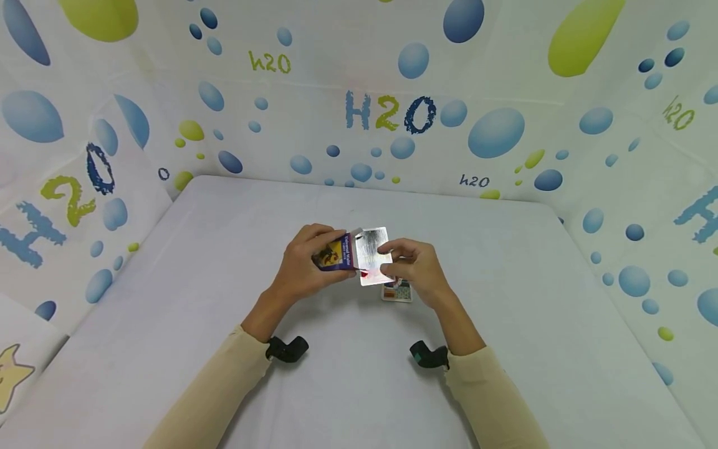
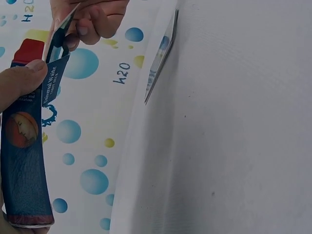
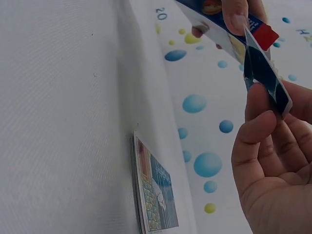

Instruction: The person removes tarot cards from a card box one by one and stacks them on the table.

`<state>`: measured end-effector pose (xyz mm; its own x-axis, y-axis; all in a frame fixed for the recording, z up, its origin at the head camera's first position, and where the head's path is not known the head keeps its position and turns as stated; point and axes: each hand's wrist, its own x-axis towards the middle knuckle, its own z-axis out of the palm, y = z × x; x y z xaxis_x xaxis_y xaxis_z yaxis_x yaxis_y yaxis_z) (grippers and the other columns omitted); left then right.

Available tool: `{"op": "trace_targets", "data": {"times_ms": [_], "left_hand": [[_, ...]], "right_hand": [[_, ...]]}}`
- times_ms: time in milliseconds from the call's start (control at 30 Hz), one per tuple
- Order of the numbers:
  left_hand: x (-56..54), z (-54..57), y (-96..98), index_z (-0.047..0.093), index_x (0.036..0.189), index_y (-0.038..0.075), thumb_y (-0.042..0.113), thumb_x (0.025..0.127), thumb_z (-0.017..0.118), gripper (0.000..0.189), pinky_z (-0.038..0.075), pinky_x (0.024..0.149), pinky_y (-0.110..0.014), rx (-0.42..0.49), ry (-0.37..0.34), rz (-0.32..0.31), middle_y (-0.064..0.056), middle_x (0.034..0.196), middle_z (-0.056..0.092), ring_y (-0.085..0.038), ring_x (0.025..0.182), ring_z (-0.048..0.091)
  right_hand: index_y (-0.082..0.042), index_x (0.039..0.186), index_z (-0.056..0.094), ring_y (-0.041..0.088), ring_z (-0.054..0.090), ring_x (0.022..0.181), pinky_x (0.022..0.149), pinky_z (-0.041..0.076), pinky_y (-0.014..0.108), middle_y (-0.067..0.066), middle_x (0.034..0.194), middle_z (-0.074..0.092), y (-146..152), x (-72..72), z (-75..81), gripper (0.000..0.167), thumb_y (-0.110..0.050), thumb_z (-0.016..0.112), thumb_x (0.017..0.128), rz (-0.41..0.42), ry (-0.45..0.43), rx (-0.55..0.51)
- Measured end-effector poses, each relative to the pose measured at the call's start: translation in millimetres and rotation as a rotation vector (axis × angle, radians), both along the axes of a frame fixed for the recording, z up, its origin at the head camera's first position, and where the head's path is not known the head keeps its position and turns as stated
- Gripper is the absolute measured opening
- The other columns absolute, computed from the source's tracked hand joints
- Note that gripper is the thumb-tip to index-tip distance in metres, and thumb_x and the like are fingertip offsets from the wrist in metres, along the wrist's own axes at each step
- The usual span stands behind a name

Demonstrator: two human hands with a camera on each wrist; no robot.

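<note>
My left hand (image 1: 303, 265) grips a dark blue tarot card box (image 1: 332, 254), with "Universal Waite" printed on its flap (image 2: 55, 78). A red end (image 2: 30, 50) shows at its opening in the left wrist view. Thumb and fingers of my right hand (image 1: 417, 267) pinch a card (image 1: 371, 249) beside that open end; its face catches bright glare in the head view, and its other side looks dark (image 3: 265, 73). Whether it is one card or more, I cannot tell. Below the right hand, a small stack of picture cards (image 3: 158, 190) lies on the table.
A white cloth covers the table (image 1: 224, 237). Behind and at both sides stand white sheets (image 1: 314, 112) printed with blue and green drops. A black wrist camera (image 1: 288, 350) sits at the left cuff, and another black camera (image 1: 429, 355) at the right.
</note>
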<state>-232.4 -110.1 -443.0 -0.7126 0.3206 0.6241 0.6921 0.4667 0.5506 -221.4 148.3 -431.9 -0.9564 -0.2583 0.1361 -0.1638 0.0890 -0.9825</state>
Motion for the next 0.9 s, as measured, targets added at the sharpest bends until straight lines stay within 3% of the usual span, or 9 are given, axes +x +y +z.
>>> {"op": "trace_targets", "data": {"times_ms": [233,567,767,900], "left_hand": [[-0.1,-0.7,0.0,0.068,0.131,0.007,0.026,0.064,0.098,0.076,0.050,0.093,-0.042,-0.018,-0.009,0.001,-0.009,0.123,0.060,-0.024,0.116,0.053],[-0.3,2.0,-0.8,0.068,0.131,0.008,0.027,0.064,0.098,0.075,0.049,0.096,-0.042,-0.012,-0.020,0.023,-0.008,0.124,0.061,-0.024,0.118,0.053],[-1.1,2.1,-1.5,0.069,0.131,0.008,0.026,0.064,0.099,0.075,0.051,0.097,-0.044,0.001,-0.010,0.021,-0.009,0.123,0.061,-0.024,0.118,0.053],[-1.1,1.8,-2.2,0.069,0.131,0.009,0.025,0.064,0.099,0.075,0.051,0.097,-0.044,0.006,-0.008,0.022,-0.008,0.124,0.062,-0.024,0.119,0.054]], "right_hand": [[0.001,0.108,0.076,0.020,0.060,0.069,0.063,0.055,0.031,0.012,0.082,0.066,5.7,0.1,1.9,0.020,-0.005,0.066,0.091,-0.005,0.007,0.071],[0.006,0.112,0.073,0.027,0.062,0.064,0.064,0.057,0.033,0.011,0.077,0.063,25.0,-5.1,2.6,0.024,0.001,0.074,0.088,0.009,-0.013,0.053],[0.005,0.115,0.072,0.019,0.063,0.062,0.061,0.057,0.029,0.011,0.080,0.066,39.9,-8.4,0.9,0.029,0.002,0.075,0.086,0.002,-0.066,0.080],[0.007,0.117,0.071,0.018,0.065,0.065,0.061,0.058,0.028,0.012,0.086,0.066,45.3,-11.2,-2.7,0.031,0.003,0.075,0.087,-0.008,-0.146,0.092]]}}
